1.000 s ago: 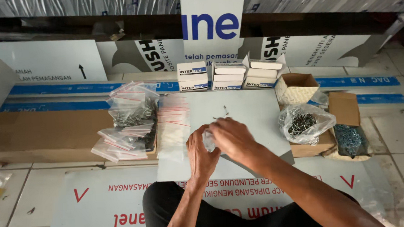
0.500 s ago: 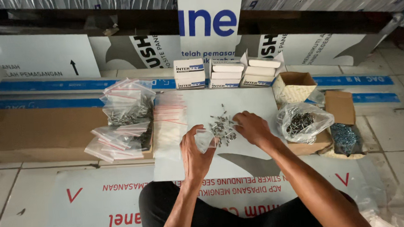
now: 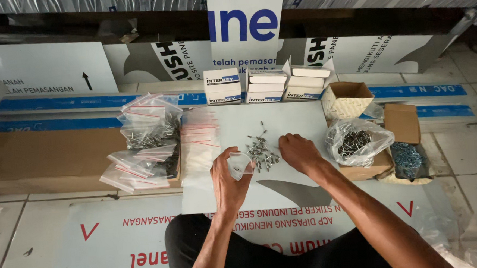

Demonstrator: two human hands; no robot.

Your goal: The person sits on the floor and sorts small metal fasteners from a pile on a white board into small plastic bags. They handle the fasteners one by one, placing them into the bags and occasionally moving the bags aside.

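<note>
The fingers of the left hand (image 3: 227,175) were pinched around a small clear plastic bag (image 3: 240,164), holding it up just above the white panel (image 3: 297,117) that lay on the floor. The right hand (image 3: 300,152) rested palm down on that panel, its fingers loosely spread and holding nothing, their tips at the edge of a loose scatter of small metal screws (image 3: 262,150). The bag hung just beside the same scatter. Left of the panel lay a stack of empty red-striped bags (image 3: 198,139), and beyond it a heap of filled bags (image 3: 146,139) on a flat cardboard box (image 3: 44,160). To the right sat a clear bag of screws (image 3: 356,141) on a small carton. Three stacks of white boxes (image 3: 266,84) stood at the panel's far edge.
</note>
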